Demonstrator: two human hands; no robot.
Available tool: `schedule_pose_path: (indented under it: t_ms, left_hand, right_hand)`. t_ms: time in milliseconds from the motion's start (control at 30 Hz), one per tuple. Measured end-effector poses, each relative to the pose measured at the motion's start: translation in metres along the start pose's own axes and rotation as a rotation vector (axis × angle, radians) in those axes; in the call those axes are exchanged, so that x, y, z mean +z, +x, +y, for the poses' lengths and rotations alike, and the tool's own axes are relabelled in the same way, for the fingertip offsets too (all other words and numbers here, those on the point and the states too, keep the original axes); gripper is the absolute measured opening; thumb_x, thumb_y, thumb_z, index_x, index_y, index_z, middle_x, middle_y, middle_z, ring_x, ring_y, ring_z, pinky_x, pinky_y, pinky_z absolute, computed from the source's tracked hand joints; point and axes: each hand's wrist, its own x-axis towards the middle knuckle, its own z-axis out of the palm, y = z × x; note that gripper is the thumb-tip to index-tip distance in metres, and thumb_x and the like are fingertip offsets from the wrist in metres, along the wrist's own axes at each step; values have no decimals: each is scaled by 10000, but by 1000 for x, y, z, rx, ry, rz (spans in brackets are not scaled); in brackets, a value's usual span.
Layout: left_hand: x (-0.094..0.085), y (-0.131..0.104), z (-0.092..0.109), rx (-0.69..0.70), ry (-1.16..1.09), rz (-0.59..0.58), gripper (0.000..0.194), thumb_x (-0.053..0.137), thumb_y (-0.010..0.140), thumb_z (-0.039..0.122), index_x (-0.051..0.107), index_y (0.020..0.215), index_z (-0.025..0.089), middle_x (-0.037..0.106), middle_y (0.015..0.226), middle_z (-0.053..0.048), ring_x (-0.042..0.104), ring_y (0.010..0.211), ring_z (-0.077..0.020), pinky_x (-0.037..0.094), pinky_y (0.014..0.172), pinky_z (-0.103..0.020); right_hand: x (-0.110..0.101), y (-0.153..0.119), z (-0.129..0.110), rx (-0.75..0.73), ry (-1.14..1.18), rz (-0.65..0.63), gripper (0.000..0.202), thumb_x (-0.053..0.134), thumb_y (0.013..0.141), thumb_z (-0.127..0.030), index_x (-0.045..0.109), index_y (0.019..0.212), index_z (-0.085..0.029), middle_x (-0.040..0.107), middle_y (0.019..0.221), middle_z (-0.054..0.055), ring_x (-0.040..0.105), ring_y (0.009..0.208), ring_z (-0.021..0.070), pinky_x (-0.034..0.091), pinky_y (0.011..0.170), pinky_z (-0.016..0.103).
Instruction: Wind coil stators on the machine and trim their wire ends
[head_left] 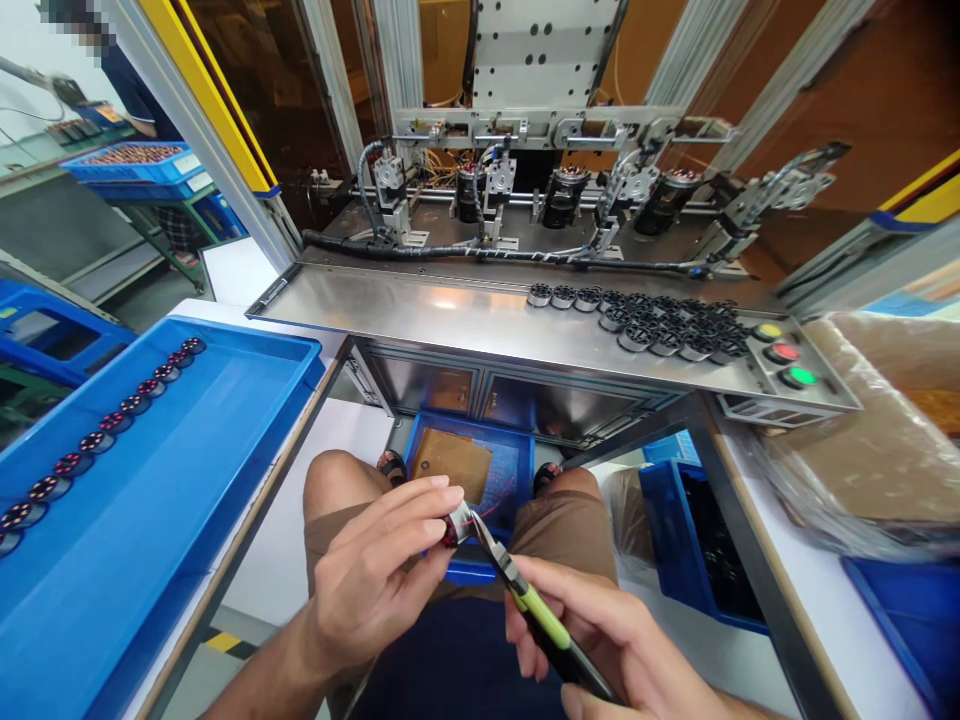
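carefully, we should steady the small part (460, 522) pinched in our left grip (382, 575), aligning the pliers (541, 614) clasped in our right grip (600, 620).

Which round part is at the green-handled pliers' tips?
The silver-and-red part pinched in the left hand; the row in the blue plastic tray and the black cluster on the steel ledge sit apart.

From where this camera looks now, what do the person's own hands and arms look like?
The left hand and right hand are bare: no gloves or rings show. The left forearm shows no sleeve or watch; the right forearm is mostly out of frame.
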Motion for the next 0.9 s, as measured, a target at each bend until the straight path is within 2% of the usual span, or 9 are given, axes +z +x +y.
schedule_pose_path:
  t_ms: [100, 200, 333, 433, 533, 667, 800, 900]
  left_hand:
    - [-1, 2, 0, 29, 10, 0, 529, 703, 714, -108, 576, 1172, 125, 764, 1125, -154, 721, 1084, -233, 612, 960, -370]
    - [0, 2, 1, 18, 17, -12, 521, 696, 715, -120, 568, 1159, 122, 766, 1110, -155, 717, 1091, -226, 608, 969, -369]
    - [2, 0, 0, 11, 27, -14, 575, 709, 693, -137, 554, 1184, 120, 758, 1122, -161, 715, 1091, -233, 616, 957, -389]
    - [3, -2, -1, 10, -13, 21, 631, 714, 685, -143, 545, 1233, 121, 749, 1139, -155, 715, 1084, -241, 618, 954, -422]
    - [2, -6, -5, 16, -69, 66, 721, 712, 690, -142, 518, 1318, 153, 740, 1158, -126, 707, 1086, -241, 620, 939, -444]
    - [0, -15, -10, 33, -29, 97, 825, 738, 675, -138, 494, 1397, 179, 685, 1265, -113, 683, 1108, -238, 625, 917, -433]
    - [0, -22, -10, 41, 81, 96, 704, 744, 690, -123, 595, 1319, 155, 655, 1300, -99, 669, 1121, -215, 614, 934, -369]
    - [0, -24, -7, 24, 64, 106, 648, 742, 699, -114, 635, 1278, 155, 658, 1297, -91, 674, 1106, -210, 607, 944, -356]
  right_hand:
    - [0, -1, 3, 51, 24, 19, 667, 599, 825, -97, 511, 1429, -364, 668, 1002, 60, 661, 818, 156, 562, 758, 319]
    - [0, -2, 5, 76, -14, 24, 626, 619, 829, -126, 546, 1401, -371, 664, 924, 38, 621, 728, 127, 540, 689, 271]
    - [0, -1, 2, 84, -125, 63, 567, 677, 814, -188, 605, 1366, -297, 660, 829, 45, 594, 708, 143, 524, 655, 254]
    - [-5, -2, 1, 136, -99, 183, 530, 617, 862, -184, 587, 1382, -283, 691, 941, 81, 645, 821, 175, 551, 751, 287]
    - [-12, -8, 5, 168, -21, 236, 553, 604, 870, -156, 561, 1398, -314, 692, 1066, 88, 671, 882, 181, 552, 849, 324]
    - [-17, -16, 19, 174, 58, 249, 552, 613, 853, -151, 585, 1366, -352, 688, 1070, 73, 677, 865, 188, 557, 824, 335]
    - [-11, -21, 27, 200, 119, 312, 533, 628, 826, -182, 614, 1340, -323, 687, 1025, 74, 663, 809, 191, 550, 749, 328]
    - [-6, -23, 29, 219, 168, 375, 538, 654, 787, -194, 637, 1316, -292, 683, 993, 74, 649, 780, 187, 533, 719, 318]
